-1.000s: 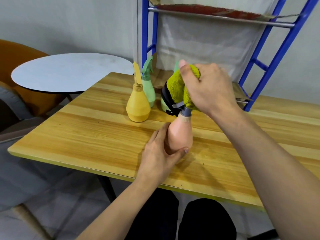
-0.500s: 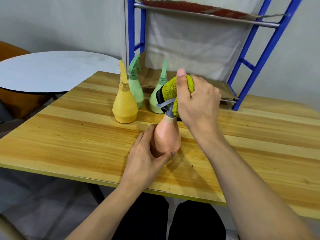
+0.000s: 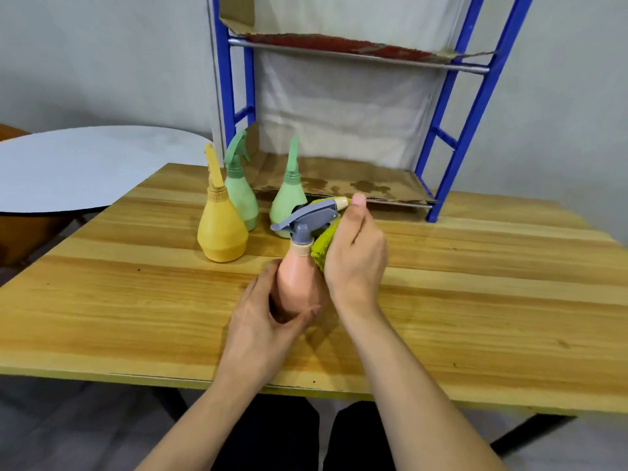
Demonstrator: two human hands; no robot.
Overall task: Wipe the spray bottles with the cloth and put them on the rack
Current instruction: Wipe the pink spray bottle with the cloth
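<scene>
Left hand wraps fingers and thumb round the lower body of the pink spray bottle, holding it upright near the middle of the desk, toward the near edge. Right hand grips the yellow-green cloth, pressed against the bottle's right shoulder and neck; thumb raised beside the nozzle tip. The bottle's grey trigger head is bare, pointing right and away, its cream nozzle just touching the thumb.

Beyond the hands, toward the desk's far edge: yellow spray bottle standing upright, a light green spray bottle just behind it, touching or nearly so. A second green spray bottle stands to their right, partly hidden by the grey head.

Blue metal rack sits on the desk's far edge against the wall, its lower shelf lined with stained cardboard. No bottle on the shelf. Round grey table off the desk's far left corner.
</scene>
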